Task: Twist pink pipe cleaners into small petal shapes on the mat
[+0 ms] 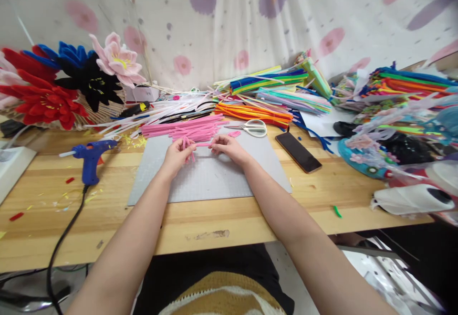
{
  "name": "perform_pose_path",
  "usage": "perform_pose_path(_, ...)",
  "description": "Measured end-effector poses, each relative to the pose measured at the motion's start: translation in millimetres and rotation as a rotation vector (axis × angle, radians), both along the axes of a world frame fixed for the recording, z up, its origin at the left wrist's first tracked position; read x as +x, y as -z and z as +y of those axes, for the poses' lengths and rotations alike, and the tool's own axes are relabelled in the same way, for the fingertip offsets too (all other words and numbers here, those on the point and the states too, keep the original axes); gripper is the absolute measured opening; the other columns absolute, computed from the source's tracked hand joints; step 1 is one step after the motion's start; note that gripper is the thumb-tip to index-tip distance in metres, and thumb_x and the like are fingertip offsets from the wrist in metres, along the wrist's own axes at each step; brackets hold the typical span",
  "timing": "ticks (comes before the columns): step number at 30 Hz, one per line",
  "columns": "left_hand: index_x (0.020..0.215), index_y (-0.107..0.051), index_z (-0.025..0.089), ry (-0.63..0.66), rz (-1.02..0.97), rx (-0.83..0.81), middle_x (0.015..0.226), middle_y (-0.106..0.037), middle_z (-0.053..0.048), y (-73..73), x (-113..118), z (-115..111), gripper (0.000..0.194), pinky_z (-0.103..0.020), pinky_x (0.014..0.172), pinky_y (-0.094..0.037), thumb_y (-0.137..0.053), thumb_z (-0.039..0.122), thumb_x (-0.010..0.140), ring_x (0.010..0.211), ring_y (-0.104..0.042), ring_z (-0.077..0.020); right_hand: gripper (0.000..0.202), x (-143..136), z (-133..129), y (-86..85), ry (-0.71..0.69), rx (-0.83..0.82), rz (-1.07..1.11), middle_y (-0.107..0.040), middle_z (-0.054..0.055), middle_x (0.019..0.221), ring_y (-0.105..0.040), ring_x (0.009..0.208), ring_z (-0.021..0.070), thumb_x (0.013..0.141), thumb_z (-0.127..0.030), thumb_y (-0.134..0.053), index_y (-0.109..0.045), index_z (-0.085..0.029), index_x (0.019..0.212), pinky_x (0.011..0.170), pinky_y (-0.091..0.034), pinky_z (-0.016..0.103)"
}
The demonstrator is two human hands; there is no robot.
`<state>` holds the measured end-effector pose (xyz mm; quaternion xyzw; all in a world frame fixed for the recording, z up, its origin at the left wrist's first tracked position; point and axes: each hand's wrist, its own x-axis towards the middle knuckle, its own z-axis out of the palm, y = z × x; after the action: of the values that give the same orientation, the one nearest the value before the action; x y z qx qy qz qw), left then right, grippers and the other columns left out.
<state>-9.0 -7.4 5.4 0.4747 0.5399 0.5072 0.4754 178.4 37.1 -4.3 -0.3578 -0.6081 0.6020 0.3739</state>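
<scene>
Over the grey cutting mat point(211, 179), my left hand point(175, 158) is closed around several short pink pipe cleaners point(186, 144), some of them sticking up and down between the fingers. One pink length point(203, 145) runs sideways from it to my right hand point(231, 148), whose fingertips pinch its other end. Just beyond both hands lies a pile of pink pipe cleaners point(186, 126), partly on the mat. Scissors with pale handles point(255, 128) rest at the mat's far right. A small pink piece point(234, 134) lies near my right hand.
Left stands a blue glue gun point(91, 157) with its cord hanging off the table. Fluffy flowers point(118, 59) fill the back left. Orange pipe cleaners point(254, 113) and other coloured bundles line the back. A phone point(298, 152) and a white roll point(411, 198) lie right.
</scene>
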Motion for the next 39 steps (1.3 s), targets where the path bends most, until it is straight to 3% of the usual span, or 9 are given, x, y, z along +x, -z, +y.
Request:
perform_pose_path(7,0.071,-0.060,0.016,0.104,0.110,-0.024,0.062,-0.063,-0.002,4.1,9,-3,0.029,-0.021,0.034,-0.028,-0.069,0.042,0.065,0.036,-0.039,-0.0057,0.027,-16,-4,7.9,0.157,-0.100,0.183,-0.058,-0.003,0.069,-0.059,0.067,0.0105,0.062,-0.033,-0.065,-0.046,-0.019,0.075,0.058,-0.045,0.022)
perform_pose_path(13,0.068,-0.063,0.017,0.193,0.209,-0.049,0.064,-0.067,-0.003,8.4,10,-4,0.026,-0.022,0.034,-0.028,-0.065,0.043,0.069,0.032,-0.038,-0.0064,0.022,-29,-5,8.7,0.186,-0.031,0.163,-0.050,-0.007,0.065,-0.053,0.058,0.0076,0.062,-0.026,-0.059,-0.043,-0.020,0.076,0.054,-0.044,0.020)
perform_pose_path(17,0.070,-0.064,0.017,0.108,0.208,-0.033,0.061,-0.065,-0.001,8.9,12,-3,0.025,-0.022,0.034,-0.028,-0.063,0.042,0.071,0.032,-0.039,-0.0068,0.022,-30,-4,10.3,0.182,-0.015,0.169,-0.049,-0.007,0.068,-0.053,0.057,0.0068,0.062,-0.021,-0.057,-0.042,-0.020,0.079,0.055,-0.047,0.021)
perform_pose_path(22,0.065,-0.060,0.018,-0.034,0.219,-0.052,0.043,-0.045,0.006,6.6,16,-3,0.018,-0.020,0.035,-0.025,-0.065,0.035,0.069,0.034,-0.034,-0.0069,0.021,-31,-2,12.1,0.287,0.008,0.079,-0.047,-0.006,0.073,-0.052,0.054,0.0065,0.067,-0.019,-0.050,-0.045,-0.020,0.087,0.056,-0.048,0.023)
perform_pose_path(26,0.068,-0.060,0.017,0.002,0.145,-0.119,0.043,-0.041,0.007,1.4,14,-5,0.020,-0.020,0.032,-0.023,-0.066,0.036,0.068,0.033,-0.033,-0.0060,0.022,-29,1,11.9,0.311,0.045,0.094,-0.046,-0.006,0.069,-0.050,0.055,0.0071,0.070,-0.021,-0.053,-0.046,-0.020,0.091,0.057,-0.047,0.023)
perform_pose_path(32,0.089,-0.062,0.012,0.152,0.094,-0.185,0.064,-0.064,-0.002,-3.4,12,-4,0.022,-0.019,0.035,-0.032,-0.064,0.027,0.072,0.038,-0.048,-0.0067,0.017,-22,0,8.6,0.461,0.330,0.207,-0.049,-0.004,0.071,-0.050,0.060,0.0074,0.076,-0.027,-0.054,-0.048,-0.021,0.091,0.058,-0.045,0.022)
perform_pose_path(36,0.090,-0.061,0.011,0.178,0.189,-0.212,0.061,-0.066,-0.003,0.2,13,-2,0.019,-0.019,0.033,-0.030,-0.059,0.024,0.076,0.036,-0.049,-0.0085,0.015,-25,-12,4.8,0.365,0.534,0.105,-0.054,0.000,0.079,-0.053,0.067,0.0095,0.080,-0.023,-0.051,-0.051,-0.021,0.094,0.065,-0.046,0.025)
perform_pose_path(39,0.076,-0.061,0.011,0.263,0.215,-0.193,0.056,-0.062,-0.002,0.0,8,-1,0.014,-0.019,0.034,-0.028,-0.057,0.024,0.077,0.033,-0.042,-0.0055,0.016,-28,-20,2.7,0.287,0.663,0.015,-0.057,0.002,0.084,-0.054,0.070,0.0105,0.081,-0.019,-0.047,-0.054,-0.020,0.095,0.068,-0.047,0.026)
